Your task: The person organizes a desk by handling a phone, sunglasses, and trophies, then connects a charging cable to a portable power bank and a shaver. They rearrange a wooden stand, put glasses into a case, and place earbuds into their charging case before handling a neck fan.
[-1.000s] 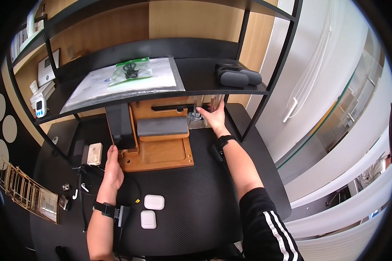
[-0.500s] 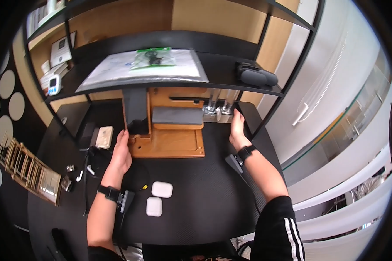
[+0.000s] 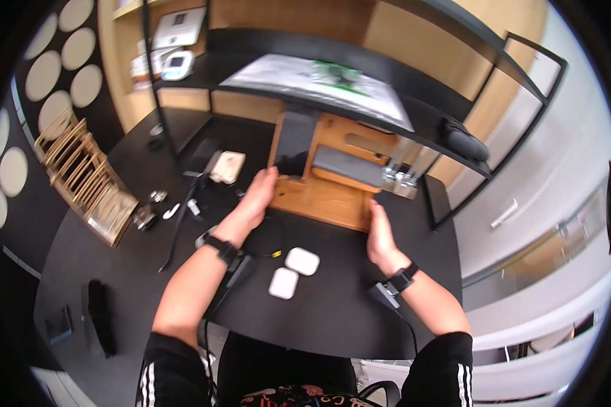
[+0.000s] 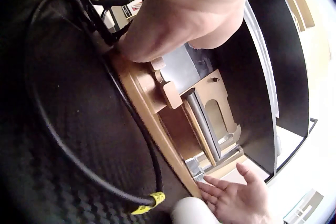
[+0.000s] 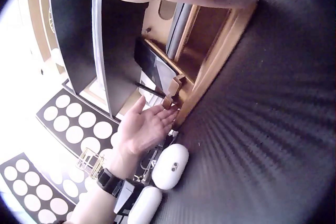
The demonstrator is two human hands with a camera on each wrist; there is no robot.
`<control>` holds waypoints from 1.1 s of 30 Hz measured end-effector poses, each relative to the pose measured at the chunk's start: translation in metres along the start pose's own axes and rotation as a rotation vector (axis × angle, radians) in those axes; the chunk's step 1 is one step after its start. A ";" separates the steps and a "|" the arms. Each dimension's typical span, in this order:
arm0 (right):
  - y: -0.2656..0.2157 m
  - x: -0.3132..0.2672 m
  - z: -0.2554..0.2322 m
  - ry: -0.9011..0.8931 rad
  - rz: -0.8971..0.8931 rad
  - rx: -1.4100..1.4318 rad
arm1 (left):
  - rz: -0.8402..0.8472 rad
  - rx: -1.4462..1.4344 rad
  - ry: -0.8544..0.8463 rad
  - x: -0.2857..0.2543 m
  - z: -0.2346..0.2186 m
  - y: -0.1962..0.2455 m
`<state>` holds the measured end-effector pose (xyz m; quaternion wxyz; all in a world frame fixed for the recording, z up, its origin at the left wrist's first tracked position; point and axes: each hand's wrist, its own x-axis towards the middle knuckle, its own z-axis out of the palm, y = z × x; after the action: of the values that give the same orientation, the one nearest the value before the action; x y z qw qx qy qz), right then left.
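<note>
A wooden desk organizer (image 3: 326, 203) stands on the black table, a dark phone (image 3: 296, 142) leaning upright in its left part and a grey padded bar (image 3: 349, 167) across its middle. My left hand (image 3: 256, 200) is at the organizer's front left corner, fingers straight. On the opposite side, my right hand (image 3: 381, 234) is held flat with fingertips at the front right corner. The right wrist view shows the left palm (image 5: 144, 132) facing inward against the wooden edge. Behind the right hand stand clear stemmed pieces (image 3: 404, 180) with square bases.
Two white earbud cases (image 3: 302, 261) lie in front of the organizer. Left of it are a pale phone-like block (image 3: 228, 167), loose earbuds (image 3: 172, 211), cables and a gold wire rack (image 3: 91, 183). A black shelf (image 3: 360, 108) overhangs the back, carrying plastic-wrapped papers.
My right hand has left the clear pieces and come forward to the organizer's front right corner. The left hand stays at the left side. The head view has turned and tilted.
</note>
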<state>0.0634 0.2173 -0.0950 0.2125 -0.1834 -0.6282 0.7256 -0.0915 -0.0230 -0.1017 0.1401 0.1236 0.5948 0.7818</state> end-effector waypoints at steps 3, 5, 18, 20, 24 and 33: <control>-0.014 0.000 -0.009 -0.093 0.055 0.039 | -0.100 -0.073 -0.017 0.005 -0.005 0.001; -0.033 -0.003 -0.009 0.102 0.163 0.054 | -0.062 -0.030 -0.003 -0.054 0.011 0.071; -0.097 -0.105 0.145 -0.914 -0.463 -0.923 | 0.050 1.391 -0.353 -0.200 -0.109 0.181; -0.072 -0.108 0.174 -0.996 -0.587 -1.147 | 0.012 1.303 -0.365 -0.196 -0.117 0.169; -0.045 -0.113 0.220 -1.001 -0.544 -1.386 | -0.005 1.144 -0.371 -0.192 -0.122 0.164; -0.021 -0.116 0.241 -1.022 -0.585 -1.510 | -0.062 1.118 -0.386 -0.198 -0.126 0.161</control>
<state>0.0341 -0.0440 -0.0396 -0.0890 0.2310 -0.9681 0.0394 0.0357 -0.2495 0.0153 0.1823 0.3011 0.8837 0.3086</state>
